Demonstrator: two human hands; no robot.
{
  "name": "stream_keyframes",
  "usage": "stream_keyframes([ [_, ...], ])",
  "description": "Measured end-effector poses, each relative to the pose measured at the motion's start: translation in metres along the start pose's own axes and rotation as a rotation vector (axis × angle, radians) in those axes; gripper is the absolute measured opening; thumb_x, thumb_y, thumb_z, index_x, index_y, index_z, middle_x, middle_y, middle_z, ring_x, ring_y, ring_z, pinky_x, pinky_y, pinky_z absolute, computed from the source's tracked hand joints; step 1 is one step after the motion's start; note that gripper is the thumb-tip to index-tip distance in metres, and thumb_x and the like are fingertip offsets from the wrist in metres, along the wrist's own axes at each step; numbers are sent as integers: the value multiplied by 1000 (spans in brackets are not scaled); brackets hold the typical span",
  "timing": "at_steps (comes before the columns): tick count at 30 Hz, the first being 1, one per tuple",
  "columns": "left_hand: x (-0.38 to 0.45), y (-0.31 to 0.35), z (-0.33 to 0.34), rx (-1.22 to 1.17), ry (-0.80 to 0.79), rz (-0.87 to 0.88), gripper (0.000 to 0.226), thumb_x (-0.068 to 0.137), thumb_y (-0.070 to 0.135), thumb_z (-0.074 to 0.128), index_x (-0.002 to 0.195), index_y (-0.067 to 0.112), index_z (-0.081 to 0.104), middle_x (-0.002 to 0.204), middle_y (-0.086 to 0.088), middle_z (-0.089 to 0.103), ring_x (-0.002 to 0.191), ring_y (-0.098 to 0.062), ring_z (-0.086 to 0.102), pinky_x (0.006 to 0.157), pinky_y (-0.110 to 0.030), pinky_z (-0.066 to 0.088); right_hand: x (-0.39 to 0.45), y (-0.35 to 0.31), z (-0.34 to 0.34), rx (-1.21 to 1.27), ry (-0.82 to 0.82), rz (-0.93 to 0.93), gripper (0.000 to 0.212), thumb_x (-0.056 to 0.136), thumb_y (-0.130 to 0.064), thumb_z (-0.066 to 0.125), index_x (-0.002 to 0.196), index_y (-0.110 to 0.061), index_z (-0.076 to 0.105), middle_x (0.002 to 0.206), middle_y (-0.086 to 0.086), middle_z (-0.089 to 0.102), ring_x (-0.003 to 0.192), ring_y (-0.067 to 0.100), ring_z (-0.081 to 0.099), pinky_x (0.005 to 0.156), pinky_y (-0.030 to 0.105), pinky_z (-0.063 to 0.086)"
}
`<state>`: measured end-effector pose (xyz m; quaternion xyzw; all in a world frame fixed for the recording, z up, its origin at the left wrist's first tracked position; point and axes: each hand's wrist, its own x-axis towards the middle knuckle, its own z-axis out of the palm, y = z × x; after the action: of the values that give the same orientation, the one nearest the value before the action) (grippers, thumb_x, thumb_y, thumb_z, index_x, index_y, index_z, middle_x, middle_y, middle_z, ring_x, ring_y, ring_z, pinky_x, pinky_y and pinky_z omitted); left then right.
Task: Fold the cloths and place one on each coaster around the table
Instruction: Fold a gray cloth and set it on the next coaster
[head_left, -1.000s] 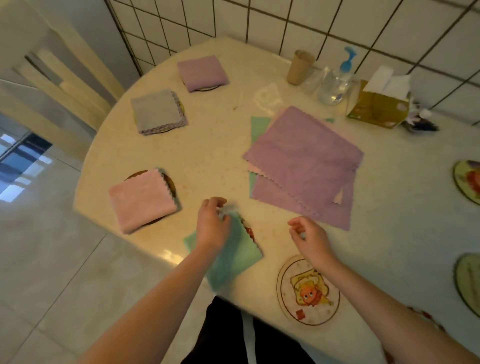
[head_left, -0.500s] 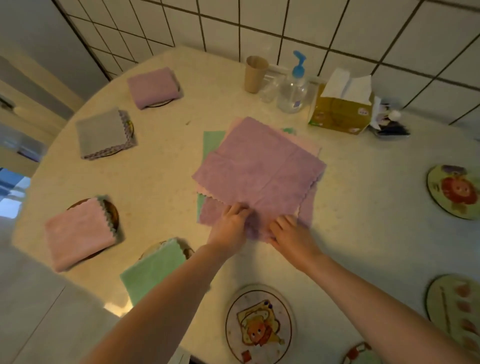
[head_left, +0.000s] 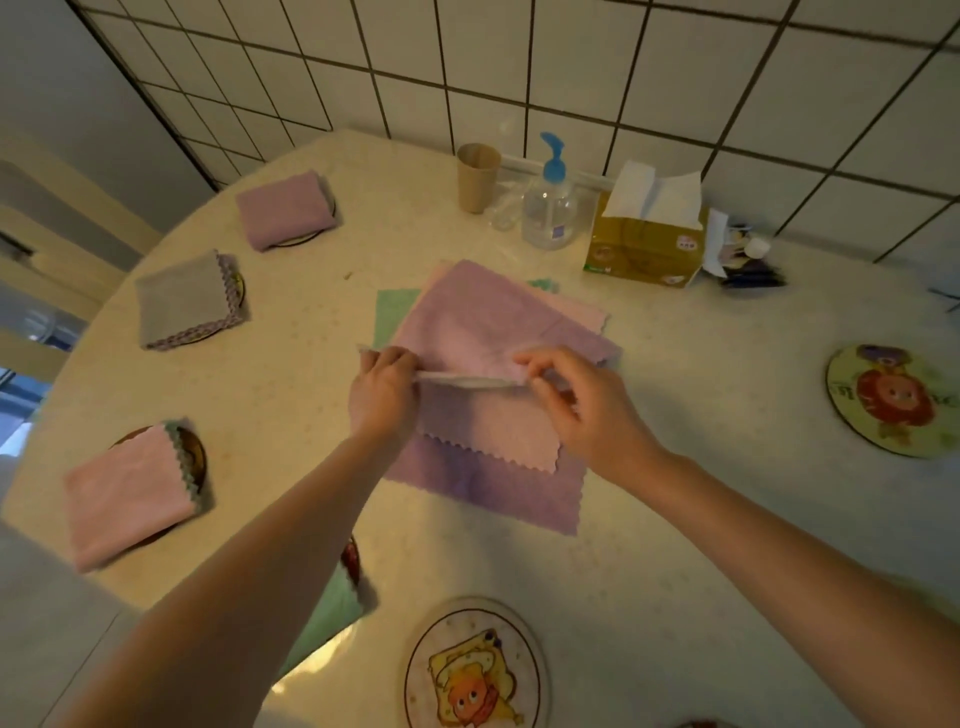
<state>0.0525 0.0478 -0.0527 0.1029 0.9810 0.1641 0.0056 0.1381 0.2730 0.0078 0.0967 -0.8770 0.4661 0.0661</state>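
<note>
Purple microfibre cloth (head_left: 467, 322) with zigzag edges, topmost of the loose pile, lifted along its near edge and folded back away from the body. Left hand (head_left: 383, 396) pinching that edge at its left corner, fingers curled round it. Right hand (head_left: 582, 410) pinching same edge at the right, thumb and forefinger closed on the fabric, other fingers loosely bent. Raised edge stretched taut between both hands.

Directly under and just nearer than the hands: flat pink cloth (head_left: 498, 431), and beneath it a larger flat purple cloth (head_left: 483, 488). Corner of a green cloth (head_left: 392, 317) peeking out just beyond left hand.

Left of left hand, on the pale speckled surface (head_left: 675, 519): folded pink cloth (head_left: 130, 493), folded grey cloth (head_left: 182, 299) and folded purple cloth (head_left: 283, 208), each on a round coaster. Under left forearm, folded green cloth (head_left: 332, 618), partly hidden.

Nearer than the hands, bare round coaster with a cartoon print (head_left: 475, 670). Right of right hand, well apart, another bare printed coaster (head_left: 893, 400).

Beyond the hands, by tiled wall: brown paper cup (head_left: 478, 176), clear pump bottle with blue top (head_left: 550, 202), yellow tissue box (head_left: 644, 244).
</note>
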Motion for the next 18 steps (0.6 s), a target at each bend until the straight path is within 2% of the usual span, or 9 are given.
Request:
stream_keyframes([
  [2,13,-4,-15,-65,52,-129,15,86,11,59,98,11,69,107,-11,65,104,-35,50,79,-43,47,7,-3,-19,-3,82,25,6,96,-13,48,95,-13,53,120,-2,62,104,5,58,78,13,47],
  [4,18,-4,-31,-100,121,-145,19,88,12,58,102,13,69,108,-11,66,103,-34,53,81,-41,45,6,-3,-35,-116,143,7,6,97,-15,46,97,-14,52,125,-1,61,114,12,56,87,24,48],
  [6,13,0,-46,-111,199,-59,19,87,9,59,102,13,70,105,-9,69,101,-33,54,80,-40,44,-6,-7,-43,-202,183,-19,9,98,-17,44,102,-15,52,127,0,59,122,15,50,95,28,45],
  [8,-1,3,-56,-106,254,69,20,84,6,61,100,12,71,101,-8,70,97,-32,54,78,-40,45,-24,-11,-45,-179,218,-26,11,98,-16,43,106,-15,50,126,2,59,128,11,45,101,23,41],
  [12,-47,-10,-60,-70,294,281,20,79,2,66,98,7,72,99,-7,70,90,-31,52,79,-34,41,-81,-24,-33,-127,218,-1,12,98,-14,41,106,-13,50,123,0,60,124,5,48,98,15,40],
  [16,-116,-34,-45,-71,212,412,23,83,17,55,95,10,73,96,-3,71,86,-29,53,79,-35,45,-160,-32,-5,-142,209,107,12,98,-18,42,105,-14,51,119,-5,62,115,0,55,91,12,44],
  [18,-153,-48,-35,-47,144,451,27,83,24,51,93,14,73,92,-1,71,85,-30,56,73,-39,49,-200,-35,14,-156,194,206,16,96,-31,40,105,-21,50,112,-6,64,109,0,58,88,17,47],
])
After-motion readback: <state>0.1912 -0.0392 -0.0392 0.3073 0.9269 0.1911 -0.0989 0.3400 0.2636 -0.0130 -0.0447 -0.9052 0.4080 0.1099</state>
